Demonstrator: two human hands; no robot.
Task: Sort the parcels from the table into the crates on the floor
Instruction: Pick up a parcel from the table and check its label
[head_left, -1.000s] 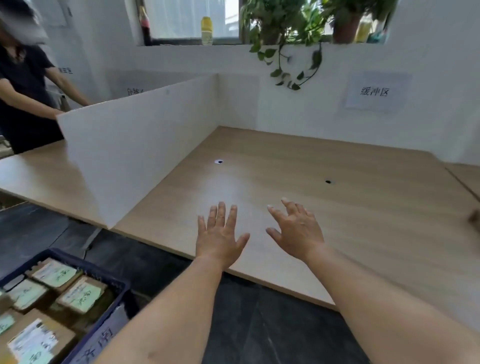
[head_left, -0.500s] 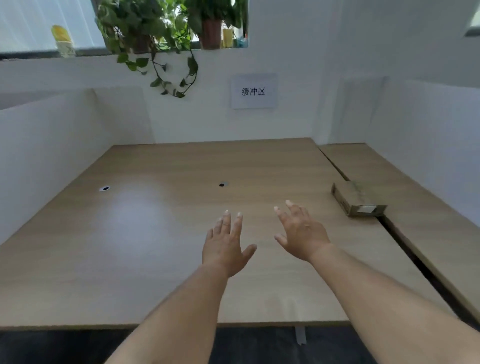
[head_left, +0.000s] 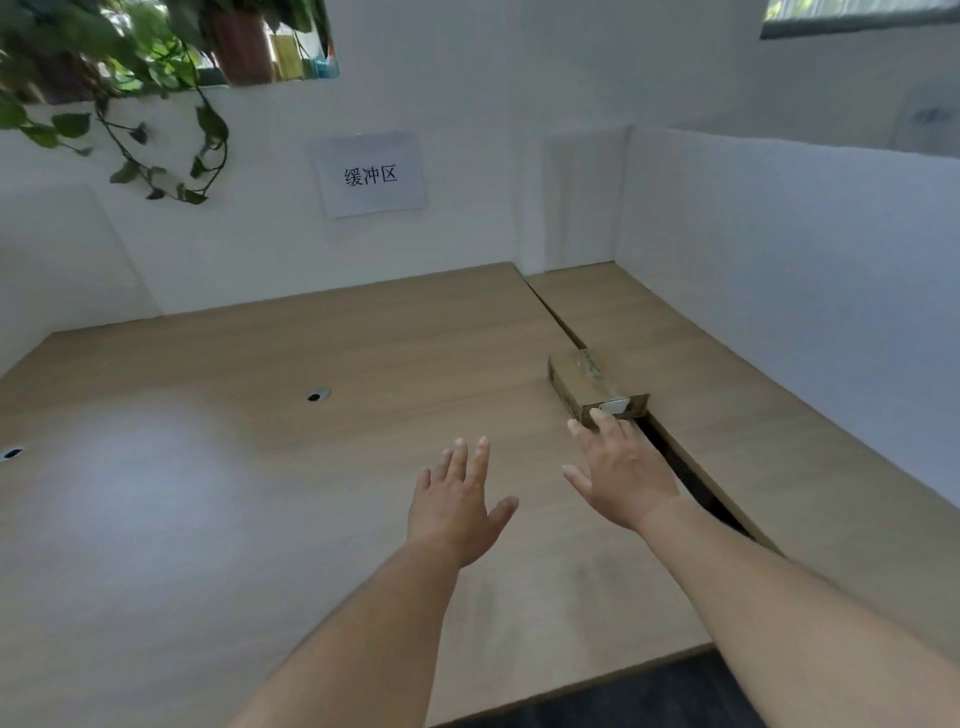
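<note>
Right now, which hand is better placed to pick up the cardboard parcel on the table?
Right. The right hand has fingertips almost at the parcel; the left hand is open farther left.

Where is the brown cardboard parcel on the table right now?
In the head view, the flat brown cardboard parcel lies right of centre on the wooden table, along the gap between the two tabletops, just beyond the right hand.

Flat brown cardboard parcel (head_left: 592, 387) lies on the light wooden tabletop (head_left: 260, 467), along the gap beside a second wooden tabletop (head_left: 779, 441). The right hand (head_left: 621, 470), fingers straight, is at the parcel's near end; contact cannot be told. The left hand (head_left: 457, 504), fingers extended, is apart from the parcel. White paper sign (head_left: 370, 174) on the rear wall; trailing green plant (head_left: 130, 104) upper left.
</note>
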